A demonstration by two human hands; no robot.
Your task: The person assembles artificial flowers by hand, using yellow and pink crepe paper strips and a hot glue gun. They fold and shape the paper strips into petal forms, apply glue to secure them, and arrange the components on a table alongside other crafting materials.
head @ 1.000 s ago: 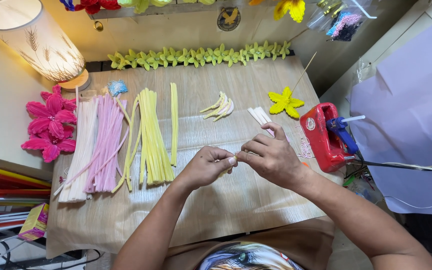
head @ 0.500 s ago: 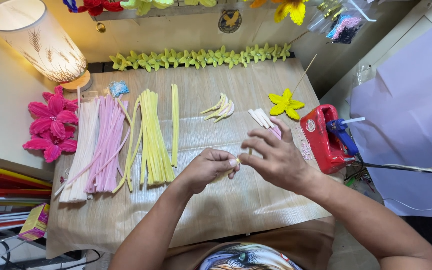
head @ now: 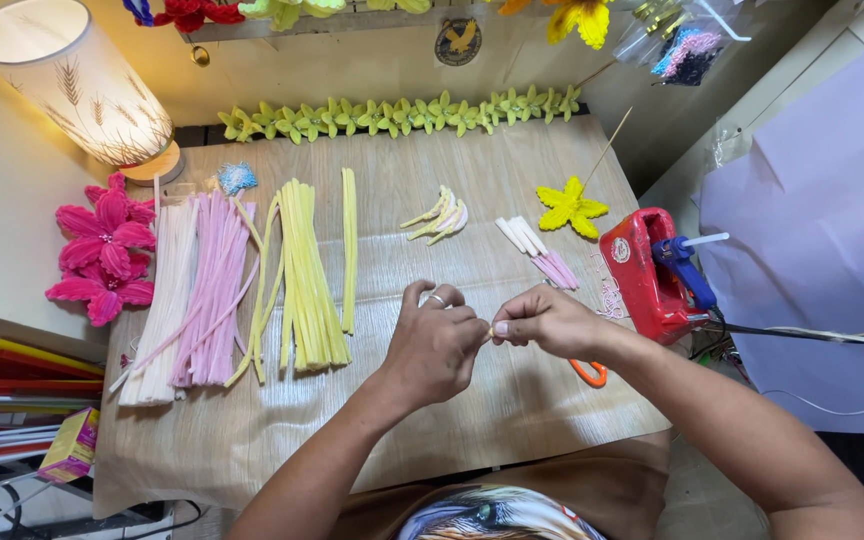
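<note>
Both hands meet over the middle of the wooden table point(head: 512, 420). Left hand point(head: 437, 345), a ring on one finger, is curled with fingertips pinched together; right hand point(head: 542, 320) is likewise closed, thumb and forefinger pressed on a tiny pale piece point(head: 490, 332) held between the two hands, too small to identify. Just beyond the hands lie yellow pipe cleaners point(head: 307, 275), pink pipe cleaners point(head: 214, 285) and a few curved petals point(head: 439, 215). Right of them sits a red glue gun point(head: 652, 275); orange scissor handles point(head: 589, 373) peek from under the right wrist. A lit lamp point(head: 72, 80) glows at the far left corner.
</note>
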